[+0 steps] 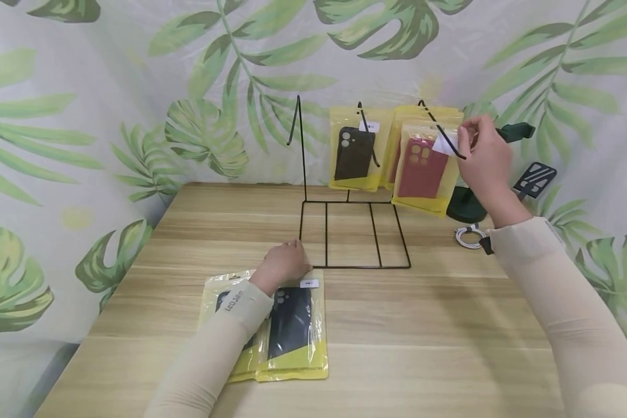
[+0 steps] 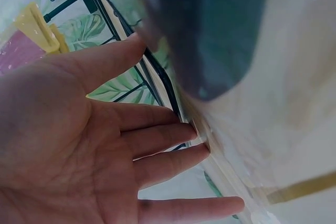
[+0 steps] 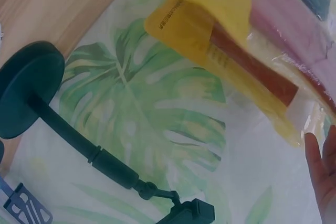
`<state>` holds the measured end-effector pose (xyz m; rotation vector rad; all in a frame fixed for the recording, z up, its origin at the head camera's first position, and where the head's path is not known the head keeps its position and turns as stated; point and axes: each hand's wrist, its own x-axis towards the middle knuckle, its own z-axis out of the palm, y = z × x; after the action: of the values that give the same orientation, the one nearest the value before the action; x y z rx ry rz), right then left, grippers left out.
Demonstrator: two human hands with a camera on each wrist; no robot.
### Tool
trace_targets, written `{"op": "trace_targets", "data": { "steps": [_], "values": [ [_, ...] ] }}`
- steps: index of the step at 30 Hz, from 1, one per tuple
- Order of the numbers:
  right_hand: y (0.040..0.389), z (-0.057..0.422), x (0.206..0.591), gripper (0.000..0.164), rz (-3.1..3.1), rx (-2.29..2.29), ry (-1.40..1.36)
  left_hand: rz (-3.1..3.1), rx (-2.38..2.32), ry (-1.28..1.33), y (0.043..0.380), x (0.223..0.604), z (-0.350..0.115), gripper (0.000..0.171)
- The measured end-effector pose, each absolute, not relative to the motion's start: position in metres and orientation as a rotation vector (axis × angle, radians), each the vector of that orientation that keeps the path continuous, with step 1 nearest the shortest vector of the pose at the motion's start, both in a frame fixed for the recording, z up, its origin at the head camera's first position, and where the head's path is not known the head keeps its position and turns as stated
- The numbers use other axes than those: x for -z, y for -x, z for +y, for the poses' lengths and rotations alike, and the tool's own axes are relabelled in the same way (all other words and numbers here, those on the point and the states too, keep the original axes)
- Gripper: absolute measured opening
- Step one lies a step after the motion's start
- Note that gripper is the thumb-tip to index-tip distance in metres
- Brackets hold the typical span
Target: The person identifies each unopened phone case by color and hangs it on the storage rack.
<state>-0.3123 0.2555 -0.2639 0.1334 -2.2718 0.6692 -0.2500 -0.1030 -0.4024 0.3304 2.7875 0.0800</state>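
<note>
At the right hook of a black wire display rack (image 1: 355, 267), my right hand (image 1: 485, 155) pinches the upper right edge of a yellow-and-clear bagged pink phone case (image 1: 423, 168). The bag hangs by the hook's front end, its white label close to my fingers. Only some fingers of that hand (image 3: 321, 169) show in the right wrist view. My left hand (image 1: 284, 262) touches the rack's front left base corner. Its fingers (image 2: 163, 135) are fairly straight in the left wrist view, the tips at the wire and tabletop. Beneath that forearm lie two bagged dark phone cases (image 1: 291, 322).
A bagged black phone case (image 1: 354, 157) hangs on the middle hook; the left hook (image 1: 294, 119) is bare. More yellow bags hang behind the pink one. At right stand a dark green stand (image 3: 113, 166) and a coiled white cable (image 1: 469, 238) on the wooden table (image 1: 423, 348).
</note>
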Motion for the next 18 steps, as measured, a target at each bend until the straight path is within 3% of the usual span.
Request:
{"op": "trace_targets", "data": {
  "steps": [18],
  "values": [
    [0.338,0.251,0.265,0.042,-2.291,-0.674,-0.094,2.771,-0.055,-0.325,0.252,0.402,-0.103,0.075]
  ]
}}
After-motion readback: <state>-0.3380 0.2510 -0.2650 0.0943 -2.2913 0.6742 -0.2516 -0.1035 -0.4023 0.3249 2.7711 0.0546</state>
